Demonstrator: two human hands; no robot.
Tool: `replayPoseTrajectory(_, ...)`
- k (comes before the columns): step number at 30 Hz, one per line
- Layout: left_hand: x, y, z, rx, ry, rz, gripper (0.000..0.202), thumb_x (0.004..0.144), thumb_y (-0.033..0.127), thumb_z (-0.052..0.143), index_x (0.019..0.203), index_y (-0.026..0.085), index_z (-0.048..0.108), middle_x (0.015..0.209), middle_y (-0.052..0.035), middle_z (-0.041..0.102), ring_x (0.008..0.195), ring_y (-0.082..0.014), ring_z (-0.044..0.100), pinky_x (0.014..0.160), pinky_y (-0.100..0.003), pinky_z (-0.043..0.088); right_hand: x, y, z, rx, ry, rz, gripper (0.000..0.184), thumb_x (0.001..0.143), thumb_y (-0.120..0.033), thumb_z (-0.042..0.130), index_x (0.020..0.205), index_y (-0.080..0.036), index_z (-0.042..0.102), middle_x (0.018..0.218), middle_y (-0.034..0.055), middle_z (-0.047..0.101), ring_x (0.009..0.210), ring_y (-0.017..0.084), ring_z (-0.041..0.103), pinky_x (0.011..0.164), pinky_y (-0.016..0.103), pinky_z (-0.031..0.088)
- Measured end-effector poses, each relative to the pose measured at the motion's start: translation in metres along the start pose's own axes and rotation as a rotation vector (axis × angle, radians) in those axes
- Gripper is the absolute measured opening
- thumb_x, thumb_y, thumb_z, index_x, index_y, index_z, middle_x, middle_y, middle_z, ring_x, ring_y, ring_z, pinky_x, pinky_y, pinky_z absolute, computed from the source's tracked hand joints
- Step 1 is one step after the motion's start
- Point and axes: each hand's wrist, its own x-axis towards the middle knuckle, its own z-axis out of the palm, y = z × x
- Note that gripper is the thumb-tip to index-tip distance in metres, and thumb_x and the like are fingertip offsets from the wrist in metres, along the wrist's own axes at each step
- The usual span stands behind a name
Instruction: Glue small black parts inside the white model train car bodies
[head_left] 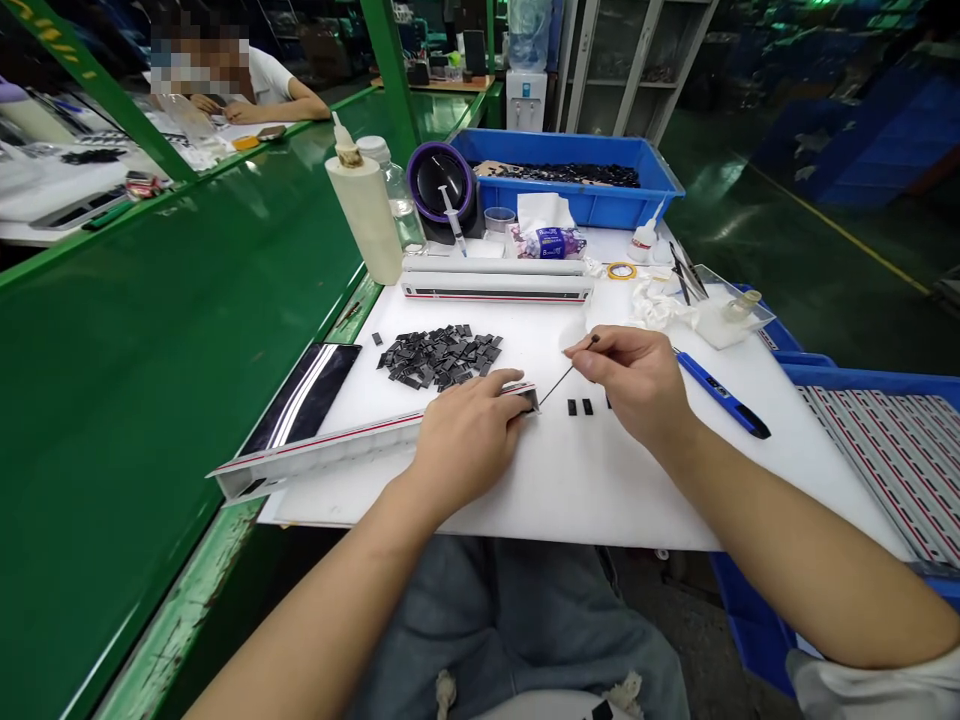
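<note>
My left hand [472, 430] is closed round the right end of a long white channel strip [322, 455] with a red line along its edge. The strip slants down to the left, its far end reaching past the board's edge. Between the fingertips of my right hand [637, 375] is a thin dark rod [566, 375], its lower tip at the strip's open end. Small black rectangular pieces [580, 407] lie on the white board below my right hand. A heap of similar black pieces [442, 355] sits beyond my left hand.
More white strips [495, 283] lie behind the heap. A blue pen-like tool [724, 395] rests at right. A cream bottle [365, 215] and a blue bin [562, 180] stand at the back. Several strips fill a crate [892, 470] at right. Another person [262, 85] sits across the green belt [247, 260].
</note>
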Motion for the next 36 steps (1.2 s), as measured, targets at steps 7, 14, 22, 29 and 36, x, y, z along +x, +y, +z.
replayPoseTrajectory(7, 0.0, 0.002, -0.002, 0.017, -0.005, -0.008, 0.028, 0.096, 0.029, 0.047, 0.107, 0.031, 0.073, 0.14, 0.006, 0.058, 0.105, -0.0236, 0.066, 0.084, -0.04, 0.054, 0.0, 0.002, 0.003, -0.096, -0.108, 0.024, 0.001, 0.076, -0.02, 0.076, 0.076, -0.02, 0.077, 0.065, -0.0022, 0.063, 0.063, 0.011, 0.054, 0.061, 0.028, 0.045)
replayPoseTrajectory(14, -0.001, 0.002, 0.0, 0.019, 0.003, -0.01, 0.028, 0.097, 0.029, 0.047, 0.107, 0.032, 0.073, 0.14, 0.0057, 0.058, 0.107, -0.0242, 0.066, 0.086, -0.042, 0.054, 0.0, 0.002, 0.004, -0.117, -0.1, 0.031, 0.004, 0.076, -0.024, 0.077, 0.075, -0.02, 0.077, 0.064, -0.0017, 0.062, 0.063, 0.012, 0.053, 0.062, 0.029, 0.045)
replayPoseTrajectory(22, 0.0, 0.001, 0.0, 0.019, 0.005, -0.008, 0.028, 0.096, 0.03, 0.047, 0.108, 0.032, 0.073, 0.139, 0.0048, 0.059, 0.105, -0.0246, 0.066, 0.084, -0.041, 0.055, -0.001, 0.004, 0.006, -0.114, -0.122, 0.07, 0.012, 0.075, -0.031, 0.078, 0.075, -0.019, 0.076, 0.064, -0.0001, 0.063, 0.058, 0.012, 0.049, 0.053, 0.028, 0.039)
replayPoseTrajectory(29, 0.0, -0.001, -0.001, 0.013, -0.004, -0.007, 0.031, 0.096, 0.029, 0.045, 0.106, 0.031, 0.074, 0.141, 0.0043, 0.057, 0.109, -0.025, 0.065, 0.088, -0.041, 0.054, 0.009, -0.005, -0.014, -0.137, 0.018, -0.057, 0.012, 0.076, -0.031, 0.077, 0.074, -0.02, 0.071, 0.077, 0.0019, 0.069, 0.065, 0.014, 0.058, 0.061, 0.03, 0.047)
replayPoseTrajectory(36, 0.004, -0.007, 0.001, 0.004, 0.016, 0.003, 0.036, 0.096, 0.033, 0.04, 0.103, 0.032, 0.075, 0.142, 0.0063, 0.056, 0.1, -0.0267, 0.069, 0.077, -0.041, 0.056, 0.043, -0.027, -0.127, -0.614, 0.939, -0.48, 0.015, 0.085, -0.035, 0.061, 0.078, -0.021, 0.064, 0.074, 0.0008, 0.06, 0.067, 0.017, 0.06, 0.065, 0.035, 0.049)
